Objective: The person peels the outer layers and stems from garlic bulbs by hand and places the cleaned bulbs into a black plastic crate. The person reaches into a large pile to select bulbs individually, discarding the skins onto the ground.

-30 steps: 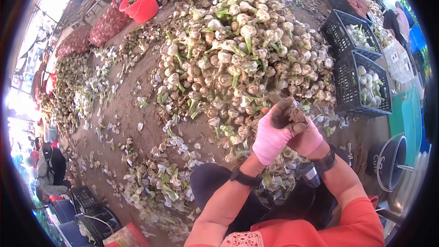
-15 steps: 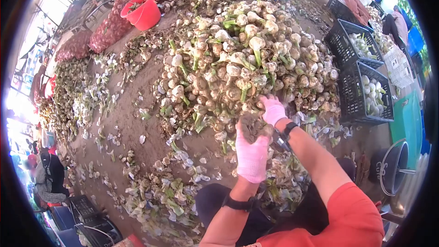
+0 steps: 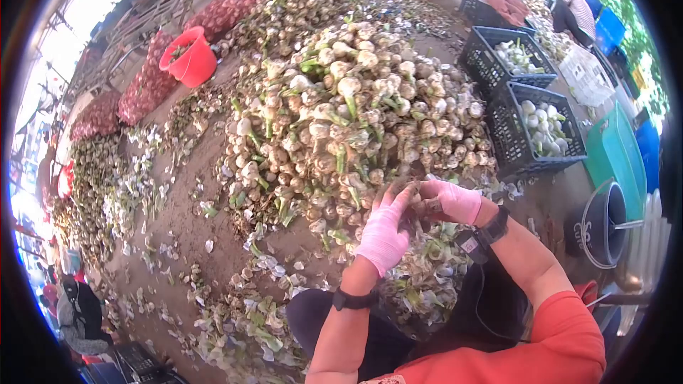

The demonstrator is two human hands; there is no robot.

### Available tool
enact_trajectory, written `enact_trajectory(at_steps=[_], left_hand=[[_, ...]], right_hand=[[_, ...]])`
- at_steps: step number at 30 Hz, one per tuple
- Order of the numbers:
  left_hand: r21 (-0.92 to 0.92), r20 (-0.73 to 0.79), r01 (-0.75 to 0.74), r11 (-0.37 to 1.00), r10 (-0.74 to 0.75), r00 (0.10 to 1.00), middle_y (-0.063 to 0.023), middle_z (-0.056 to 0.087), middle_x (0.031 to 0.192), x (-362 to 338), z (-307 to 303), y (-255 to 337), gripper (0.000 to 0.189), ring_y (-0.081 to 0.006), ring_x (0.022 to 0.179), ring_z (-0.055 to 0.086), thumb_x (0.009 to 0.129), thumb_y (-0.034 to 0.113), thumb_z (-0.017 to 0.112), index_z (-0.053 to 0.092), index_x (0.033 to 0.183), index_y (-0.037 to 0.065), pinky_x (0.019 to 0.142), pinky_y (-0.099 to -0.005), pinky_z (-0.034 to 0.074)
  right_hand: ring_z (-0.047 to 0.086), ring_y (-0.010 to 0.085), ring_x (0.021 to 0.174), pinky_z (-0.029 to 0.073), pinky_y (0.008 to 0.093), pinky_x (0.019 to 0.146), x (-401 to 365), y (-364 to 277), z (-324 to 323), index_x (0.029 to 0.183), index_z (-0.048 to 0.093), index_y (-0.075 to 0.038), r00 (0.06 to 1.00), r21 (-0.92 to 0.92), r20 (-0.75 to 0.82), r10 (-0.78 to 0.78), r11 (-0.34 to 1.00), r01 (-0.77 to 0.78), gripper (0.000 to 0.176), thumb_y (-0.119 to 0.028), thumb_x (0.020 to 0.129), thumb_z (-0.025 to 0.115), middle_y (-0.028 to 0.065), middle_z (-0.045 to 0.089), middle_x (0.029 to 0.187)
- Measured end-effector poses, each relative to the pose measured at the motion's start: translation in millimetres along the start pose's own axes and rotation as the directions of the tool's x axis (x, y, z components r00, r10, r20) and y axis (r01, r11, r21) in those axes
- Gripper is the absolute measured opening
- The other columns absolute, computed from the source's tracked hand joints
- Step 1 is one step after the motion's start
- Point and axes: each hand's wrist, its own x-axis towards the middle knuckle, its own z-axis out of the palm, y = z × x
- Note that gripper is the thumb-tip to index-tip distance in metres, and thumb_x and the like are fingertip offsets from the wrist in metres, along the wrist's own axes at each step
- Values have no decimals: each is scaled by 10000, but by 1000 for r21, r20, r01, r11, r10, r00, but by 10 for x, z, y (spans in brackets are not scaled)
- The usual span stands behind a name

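My left hand (image 3: 384, 231), in a pink glove with soil-browned fingers, is closed around a dirty garlic bulb (image 3: 429, 206). My right hand (image 3: 455, 200), also gloved in pink, meets it from the other side with fingers curled on the same bulb. Most of the bulb is hidden by fingers. Just beyond both hands rises a large heap of soil-covered garlic bulbs (image 3: 356, 107), many with short green stems. Below the hands, between my knees, lie loose garlic skins and cut leaves (image 3: 427, 281).
Right of the heap stand two black crates (image 3: 530, 163) (image 3: 487, 75) with whiter bulbs. A green tub (image 3: 615, 160) and a dark bucket (image 3: 605, 231) are nearer me. At back left are a red bucket (image 3: 191, 60) and pink mesh sacks (image 3: 146, 89). People sit at both sides.
My right hand has drawn back from the edge of the heap and come together with my left hand over the bulb. The view has shifted slightly to the right.
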Motion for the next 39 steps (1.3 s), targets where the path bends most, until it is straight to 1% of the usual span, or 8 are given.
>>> enact_trajectory(at_steps=[2, 3, 4, 7, 11, 19, 35, 39], left_hand=[[-198, 57, 24, 980, -13, 998, -130, 447, 1305, 19, 2, 42, 746, -249, 1243, 432, 657, -172, 480, 423, 1364, 59, 1050, -295, 345], [-390, 108, 71, 918, -31, 994, -127, 462, 1289, 28, 15, 77, 748, -259, 1219, 455, 657, -177, 491, 420, 1365, 56, 1040, -291, 355], [-379, 41, 44, 924, -30, 999, -120, 487, 1254, 23, 51, 140, 721, -238, 1151, 504, 671, -188, 505, 430, 1350, 44, 1005, -288, 394], [-487, -101, 76, 870, -143, 984, -118, 484, 1248, 10, 259, 18, 676, -197, 1119, 519, 692, -173, 535, 442, 1329, 33, 979, -294, 421], [-427, -184, 77, 901, -169, 968, -100, 511, 1138, 53, 277, 439, 565, -180, 1076, 534, 677, -54, 683, 520, 1212, 21, 939, -295, 453], [-73, -409, -106, 992, 67, 910, -123, 555, 1067, 115, 651, 688, 549, -271, 981, 590, 633, 25, 754, 560, 1147, 37, 846, -342, 489], [-173, -214, 5, 985, -42, 976, -116, 585, 1108, 155, 681, 647, 520, -217, 1002, 600, 696, 39, 748, 552, 1175, 1, 878, -320, 481], [-669, -48, 67, 740, -133, 990, -92, 567, 1166, 137, 696, 678, 598, -174, 1035, 572, 764, 16, 701, 438, 1300, 8, 924, -326, 459]], right_hand=[[596, 122, 896, 505, 272, 738, -73, 176, -106, 1221, 535, -45, 941, -396, -24, -336, 868, 300, 387, -208, 884, 632, 40, 617, 1072], [591, 118, 906, 497, 265, 710, -117, 182, -91, 1229, 543, -57, 793, -719, 87, -603, 513, 469, 393, -272, 906, 603, 42, 607, 1074], [580, 103, 867, 492, 257, 699, -294, 158, -80, 1188, 571, -45, 972, -125, -128, -196, 976, 180, 371, -286, 908, 606, 34, 607, 1026], [597, 109, 908, 491, 256, 818, -456, 37, -32, 1181, 537, 33, 807, -354, -280, -520, 837, 417, 356, -75, 856, 635, 46, 637, 1005], [599, 92, 842, 497, 243, 762, -535, 184, 62, 1148, 544, 24, 785, -174, -327, -526, 850, 497, 351, 41, 803, 607, 49, 626, 974], [614, 88, 822, 512, 243, 739, -644, 155, 113, 1063, 572, 17, 711, -112, -454, -536, 827, 551, 325, -169, 838, 714, 35, 658, 901], [590, 117, 791, 485, 262, 740, -850, 171, -88, 1005, 622, 27, 694, -417, -423, -583, 805, 422, 164, -86, 887, 599, 38, 637, 894], [565, 111, 782, 470, 275, 698, -942, 118, 13, 986, 626, 31, 663, -456, -538, -520, 841, 290, 139, -46, 880, 579, 45, 614, 846]])
